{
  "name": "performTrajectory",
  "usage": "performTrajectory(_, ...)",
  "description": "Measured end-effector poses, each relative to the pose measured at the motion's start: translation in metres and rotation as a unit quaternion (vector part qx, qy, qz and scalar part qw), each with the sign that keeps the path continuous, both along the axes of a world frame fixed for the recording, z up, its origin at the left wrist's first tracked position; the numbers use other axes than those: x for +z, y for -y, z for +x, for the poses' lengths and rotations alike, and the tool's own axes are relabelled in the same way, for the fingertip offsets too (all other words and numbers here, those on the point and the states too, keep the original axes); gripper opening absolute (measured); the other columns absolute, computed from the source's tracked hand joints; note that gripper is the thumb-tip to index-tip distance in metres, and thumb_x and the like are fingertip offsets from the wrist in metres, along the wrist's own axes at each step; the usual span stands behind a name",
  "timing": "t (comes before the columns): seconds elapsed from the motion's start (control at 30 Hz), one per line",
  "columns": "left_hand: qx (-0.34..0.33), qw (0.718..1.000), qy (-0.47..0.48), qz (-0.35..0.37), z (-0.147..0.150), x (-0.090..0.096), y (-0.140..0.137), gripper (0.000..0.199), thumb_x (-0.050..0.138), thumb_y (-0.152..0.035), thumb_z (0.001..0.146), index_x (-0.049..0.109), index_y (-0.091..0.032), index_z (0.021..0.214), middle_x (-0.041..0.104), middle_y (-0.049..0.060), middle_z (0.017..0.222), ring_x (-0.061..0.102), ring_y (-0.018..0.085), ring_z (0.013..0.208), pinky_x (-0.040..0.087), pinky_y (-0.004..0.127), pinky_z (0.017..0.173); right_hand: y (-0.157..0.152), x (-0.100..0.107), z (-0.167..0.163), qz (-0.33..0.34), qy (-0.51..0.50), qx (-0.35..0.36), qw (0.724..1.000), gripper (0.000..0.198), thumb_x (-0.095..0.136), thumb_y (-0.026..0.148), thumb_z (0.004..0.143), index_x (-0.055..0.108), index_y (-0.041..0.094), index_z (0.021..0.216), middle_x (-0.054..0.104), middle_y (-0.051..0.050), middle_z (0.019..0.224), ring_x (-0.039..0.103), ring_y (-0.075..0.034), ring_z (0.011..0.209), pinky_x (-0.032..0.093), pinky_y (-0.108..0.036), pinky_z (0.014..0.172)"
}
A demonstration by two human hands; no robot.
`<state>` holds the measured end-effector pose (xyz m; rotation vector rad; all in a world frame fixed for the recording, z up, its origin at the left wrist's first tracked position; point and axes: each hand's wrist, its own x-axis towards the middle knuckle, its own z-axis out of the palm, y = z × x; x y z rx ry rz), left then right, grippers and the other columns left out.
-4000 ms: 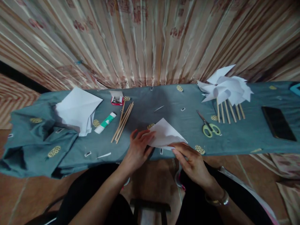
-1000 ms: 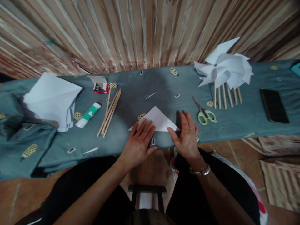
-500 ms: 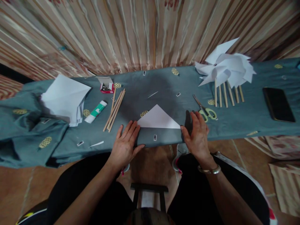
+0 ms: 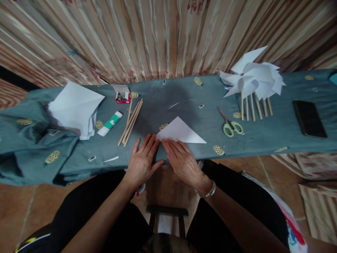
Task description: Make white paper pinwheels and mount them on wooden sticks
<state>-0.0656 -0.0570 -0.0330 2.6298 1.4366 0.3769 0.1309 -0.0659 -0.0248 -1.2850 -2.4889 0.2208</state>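
Observation:
A white sheet of paper folded into a triangle (image 4: 181,130) lies on the cloth in front of me, its long folded edge toward me. At its left corner rest the fingertips of my left hand (image 4: 143,158), fingers stretched out and thumb apart. My right hand (image 4: 183,161) lies with extended fingers on the folded edge, close beside the left hand. Both hands press the paper from above and grip nothing. Green-handled scissors (image 4: 229,124) lie to the right of the triangle. Several wooden sticks (image 4: 131,123) lie to the left.
Beyond the sticks are a glue stick (image 4: 110,123), a red box of metal pins (image 4: 122,97) and a stack of white paper (image 4: 76,109). Paper pinwheels (image 4: 252,79) on sticks lie back right, near a black phone (image 4: 310,118). Paper slivers (image 4: 111,159) lie on the tablecloth (image 4: 179,154).
My right hand has moved left along the folded edge, from the triangle's right corner to near my left hand. My left hand stays at the left corner.

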Motion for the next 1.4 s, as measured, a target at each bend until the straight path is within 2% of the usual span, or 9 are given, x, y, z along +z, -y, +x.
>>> performTrajectory(0.27, 0.008, 1.000, 0.012, -0.004, -0.009, 0.004, 0.002, 0.062, 0.052, -0.044, 0.095, 0.041, -0.010, 0.146, 0.049, 0.021, 0.149, 0.039, 0.035, 0.144, 0.030, 0.059, 0.116, 0.023, -0.004, 0.056, 0.040, 0.013, -0.156, 0.987, 0.055, 0.042, 0.024, 0.102, 0.026, 0.014, 0.154, 0.064, -0.015, 0.136, 0.059, -0.024, 0.126, 0.035, -0.050, 0.113)
performTrajectory(0.43, 0.013, 1.000, 0.015, 0.009, -0.013, 0.004, 0.003, 0.062, 0.052, -0.046, 0.095, 0.040, -0.010, 0.144, 0.050, 0.023, 0.148, 0.041, 0.034, 0.142, 0.032, 0.057, 0.115, 0.030, -0.005, 0.085, 0.081, 0.023, -0.202, 0.976, 0.054, 0.046, 0.025, 0.101, 0.032, 0.012, 0.151, 0.067, -0.018, 0.129, 0.066, -0.027, 0.115, 0.039, -0.051, 0.109)
performTrajectory(0.57, 0.028, 0.998, 0.044, 0.019, -0.020, 0.006, 0.002, 0.057, 0.054, -0.047, 0.095, 0.043, -0.014, 0.140, 0.052, 0.021, 0.145, 0.045, 0.034, 0.140, 0.035, 0.055, 0.113, 0.022, -0.003, 0.096, 0.098, -0.020, -0.231, 0.968, 0.048, 0.045, 0.027, 0.100, 0.041, 0.009, 0.145, 0.071, -0.020, 0.119, 0.067, -0.030, 0.109, 0.050, -0.049, 0.098)
performTrajectory(0.7, 0.061, 0.994, 0.089, 0.014, -0.021, 0.009, -0.003, 0.056, 0.051, -0.048, 0.096, 0.039, -0.019, 0.143, 0.052, 0.019, 0.144, 0.048, 0.033, 0.137, 0.041, 0.054, 0.110, 0.007, 0.002, 0.095, 0.092, -0.082, -0.225, 0.966, 0.052, 0.047, 0.036, 0.100, 0.042, 0.009, 0.144, 0.065, -0.023, 0.130, 0.061, -0.032, 0.121, 0.052, -0.051, 0.098)
performTrajectory(0.83, 0.079, 0.989, 0.125, 0.015, -0.012, 0.009, -0.013, 0.056, 0.049, -0.041, 0.098, 0.035, -0.020, 0.147, 0.047, 0.019, 0.149, 0.046, 0.032, 0.138, 0.041, 0.054, 0.110, -0.002, -0.001, 0.077, 0.069, -0.080, -0.188, 0.976, 0.064, 0.050, 0.046, 0.098, 0.038, 0.006, 0.146, 0.060, -0.025, 0.135, 0.059, -0.034, 0.124, 0.051, -0.053, 0.101)
performTrajectory(0.93, 0.068, 0.989, 0.132, 0.014, -0.003, 0.005, -0.023, 0.048, 0.049, -0.035, 0.098, 0.042, -0.019, 0.143, 0.056, 0.015, 0.141, 0.052, 0.031, 0.131, 0.045, 0.053, 0.108, -0.006, -0.005, 0.064, 0.054, -0.076, -0.170, 0.981, 0.059, 0.047, 0.043, 0.099, 0.041, 0.007, 0.145, 0.060, -0.023, 0.136, 0.059, -0.033, 0.124, 0.050, -0.051, 0.103)
performTrajectory(1.1, 0.046, 0.992, 0.117, -0.002, 0.009, 0.004, -0.039, 0.040, 0.054, -0.023, 0.093, 0.055, -0.014, 0.131, 0.065, 0.014, 0.128, 0.058, 0.031, 0.118, 0.051, 0.050, 0.100, -0.010, -0.006, 0.056, 0.047, -0.110, -0.183, 0.976, 0.053, 0.045, 0.040, 0.100, 0.046, 0.006, 0.141, 0.068, -0.020, 0.123, 0.064, -0.032, 0.114, 0.054, -0.049, 0.096)
performTrajectory(1.27, 0.054, 0.988, 0.141, -0.004, 0.012, 0.005, -0.045, 0.047, 0.060, -0.017, 0.087, 0.053, -0.016, 0.133, 0.068, 0.012, 0.123, 0.061, 0.029, 0.110, 0.054, 0.049, 0.095, -0.014, -0.006, 0.055, 0.047, -0.148, -0.213, 0.965, 0.058, 0.048, 0.049, 0.098, 0.046, 0.011, 0.142, 0.070, -0.018, 0.119, 0.065, -0.032, 0.110, 0.056, -0.049, 0.091)
performTrajectory(1.4, 0.058, 0.986, 0.156, 0.014, 0.014, 0.004, -0.045, 0.050, 0.063, -0.016, 0.085, 0.053, -0.018, 0.133, 0.067, 0.011, 0.125, 0.061, 0.029, 0.110, 0.053, 0.048, 0.096, -0.014, -0.004, 0.055, 0.058, -0.149, -0.205, 0.966, 0.050, 0.048, 0.044, 0.098, 0.048, 0.016, 0.140, 0.071, -0.015, 0.118, 0.065, -0.030, 0.108, 0.056, -0.049, 0.091)
